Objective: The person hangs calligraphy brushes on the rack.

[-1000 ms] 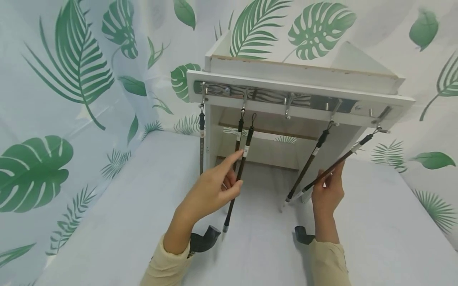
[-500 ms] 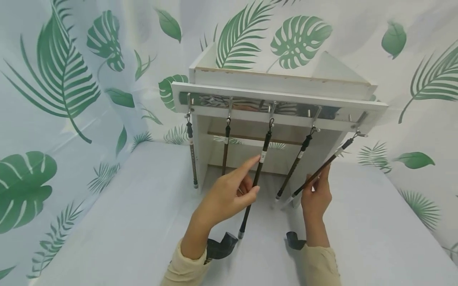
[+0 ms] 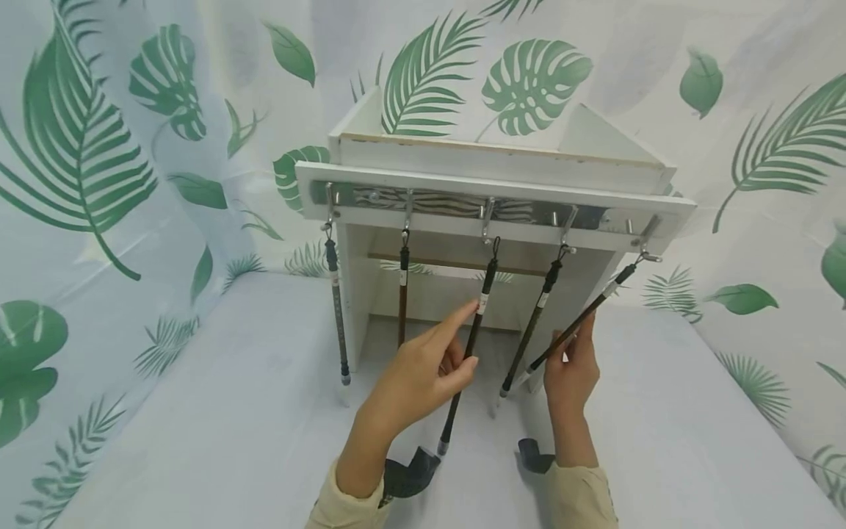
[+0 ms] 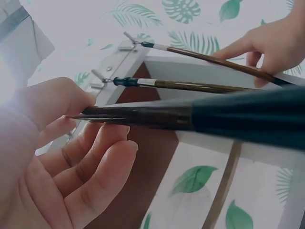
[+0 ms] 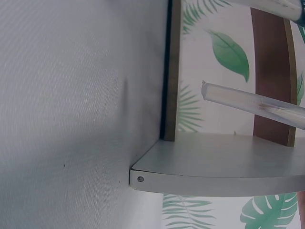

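In the head view my left hand (image 3: 413,382) pinches a dark calligraphy brush (image 3: 452,410) between index finger and thumb. Its cord loop is right beside the middle hook (image 3: 487,220) of a white rack (image 3: 311,206). The left wrist view shows this brush (image 4: 143,117) close up between thumb and fingers. My right hand (image 3: 573,375) holds another brush (image 3: 598,300), hung by its loop on the rightmost hook, with index finger and thumb against the handle. Only a sliver of a hand appears at the right edge of the right wrist view.
Two brushes hang at the left, a grey one (image 3: 338,316) and a reddish-brown one (image 3: 403,297). One more brush (image 3: 531,330) hangs between my hands. A white cabinet (image 3: 357,286) stands behind the rack, and a leaf-print backdrop (image 3: 634,51) surrounds it.
My left hand has carried its brush right, from beside the second hook to the middle one. The right hand stays at the rightmost brush. The head view has shifted somewhat.
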{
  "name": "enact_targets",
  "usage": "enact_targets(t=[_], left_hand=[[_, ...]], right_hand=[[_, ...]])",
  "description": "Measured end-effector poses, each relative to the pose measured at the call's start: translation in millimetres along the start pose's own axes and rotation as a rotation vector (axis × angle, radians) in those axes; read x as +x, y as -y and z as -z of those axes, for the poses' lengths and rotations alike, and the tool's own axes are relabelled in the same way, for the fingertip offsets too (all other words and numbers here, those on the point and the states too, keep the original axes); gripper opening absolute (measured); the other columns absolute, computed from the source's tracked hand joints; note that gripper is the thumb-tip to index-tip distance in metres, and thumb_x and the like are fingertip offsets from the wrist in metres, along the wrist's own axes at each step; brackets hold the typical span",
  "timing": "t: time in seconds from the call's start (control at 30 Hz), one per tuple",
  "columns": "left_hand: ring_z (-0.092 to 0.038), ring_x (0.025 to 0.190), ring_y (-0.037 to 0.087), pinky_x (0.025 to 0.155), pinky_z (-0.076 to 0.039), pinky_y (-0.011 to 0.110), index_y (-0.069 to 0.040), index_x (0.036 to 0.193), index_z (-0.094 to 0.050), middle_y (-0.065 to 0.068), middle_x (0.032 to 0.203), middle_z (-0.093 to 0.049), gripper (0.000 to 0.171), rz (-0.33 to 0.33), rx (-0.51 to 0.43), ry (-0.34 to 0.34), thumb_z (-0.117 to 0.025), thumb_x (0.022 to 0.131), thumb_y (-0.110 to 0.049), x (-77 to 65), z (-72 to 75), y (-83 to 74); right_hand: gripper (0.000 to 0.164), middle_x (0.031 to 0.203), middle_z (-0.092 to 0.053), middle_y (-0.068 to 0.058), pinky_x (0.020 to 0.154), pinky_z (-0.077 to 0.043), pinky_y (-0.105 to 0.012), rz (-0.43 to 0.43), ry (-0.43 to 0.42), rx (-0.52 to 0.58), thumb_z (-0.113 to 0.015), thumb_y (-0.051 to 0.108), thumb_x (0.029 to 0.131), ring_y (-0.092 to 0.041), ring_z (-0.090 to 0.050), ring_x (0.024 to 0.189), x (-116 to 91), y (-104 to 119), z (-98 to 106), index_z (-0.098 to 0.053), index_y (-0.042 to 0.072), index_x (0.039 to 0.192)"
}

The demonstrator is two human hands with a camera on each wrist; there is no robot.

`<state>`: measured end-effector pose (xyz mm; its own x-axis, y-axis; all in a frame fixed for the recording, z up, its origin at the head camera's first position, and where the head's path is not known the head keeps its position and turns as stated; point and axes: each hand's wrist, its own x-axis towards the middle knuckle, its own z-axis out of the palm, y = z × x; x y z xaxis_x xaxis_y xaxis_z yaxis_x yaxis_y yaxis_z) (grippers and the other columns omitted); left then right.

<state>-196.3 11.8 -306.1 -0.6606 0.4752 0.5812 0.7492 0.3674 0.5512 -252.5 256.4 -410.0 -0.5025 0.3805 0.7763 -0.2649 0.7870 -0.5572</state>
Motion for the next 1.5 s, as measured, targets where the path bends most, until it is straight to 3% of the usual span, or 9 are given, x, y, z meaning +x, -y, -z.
enact_targets(t=[1.0,1.2,1.5], left_hand=[[-0.049,0.062,0.003,0.061,-0.047,0.014,-0.012,0.141,-0.031,-0.003,0.071,-0.053,0.061,0.050,-0.090,-0.041,-0.059,0.087,-0.010,-3.8,-1.2,4.9],[-0.048,0.061,0.002,0.059,-0.046,0.015,-0.014,0.142,-0.031,-0.005,0.070,-0.053,0.061,0.072,-0.088,-0.013,-0.059,0.087,-0.012,-5.2,-2.5,3.1],[-0.048,0.061,0.002,0.060,-0.047,0.013,-0.012,0.142,-0.030,-0.003,0.069,-0.054,0.061,0.015,-0.117,-0.017,-0.058,0.087,-0.011,-2.4,-3.0,2.8]], right_hand=[[0.068,0.126,-0.053,-0.022,0.076,-0.049,-0.051,-0.015,0.001,0.019,-0.054,-0.006,0.085,-0.044,-0.057,0.103,-2.0,1.8,2.5,-0.029,0.017,0.143],[0.068,0.125,-0.053,-0.022,0.076,-0.050,-0.049,-0.028,0.014,0.002,-0.056,-0.004,0.085,-0.042,-0.057,0.104,-5.4,2.1,5.7,-0.029,0.017,0.144],[0.067,0.124,-0.054,-0.023,0.076,-0.049,-0.051,0.001,-0.011,0.016,-0.056,-0.006,0.085,-0.044,-0.057,0.102,-0.3,1.2,2.6,-0.031,0.016,0.143]])
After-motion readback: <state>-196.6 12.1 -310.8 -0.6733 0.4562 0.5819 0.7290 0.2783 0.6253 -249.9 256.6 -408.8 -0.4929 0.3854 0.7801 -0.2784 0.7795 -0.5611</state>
